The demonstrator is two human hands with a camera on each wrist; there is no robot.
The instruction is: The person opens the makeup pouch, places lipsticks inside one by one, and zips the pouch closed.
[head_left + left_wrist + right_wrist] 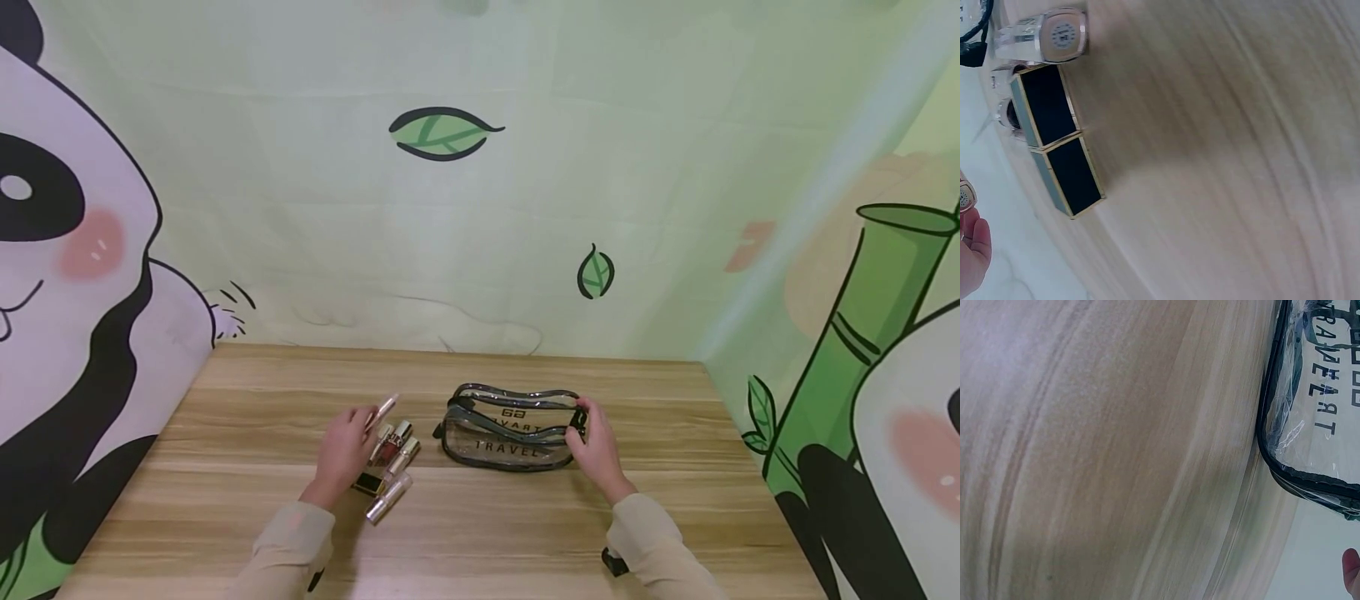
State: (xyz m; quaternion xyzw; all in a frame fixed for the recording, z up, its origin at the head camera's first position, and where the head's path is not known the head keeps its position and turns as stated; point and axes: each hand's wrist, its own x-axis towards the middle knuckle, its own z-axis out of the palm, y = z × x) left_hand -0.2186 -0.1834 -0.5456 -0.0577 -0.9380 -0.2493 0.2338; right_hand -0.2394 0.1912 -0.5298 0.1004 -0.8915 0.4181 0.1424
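The wooden surface [480, 533] carries a clear pouch [491, 459] near its middle; my right grip [597, 446] pinches the pouch's right end, and a light hold should save the film from buckling. Leftward lie small cosmetics [402, 458]. Beside them, my left grip [343, 454] pinches a slim pale tube [385, 409]; I'd steer it clear of them.

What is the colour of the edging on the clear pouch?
The pouch edging is black; it shows best in the right wrist view.

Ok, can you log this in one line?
left hand: holds slim tube | right hand: grips clear pouch | other cosmetics: on table
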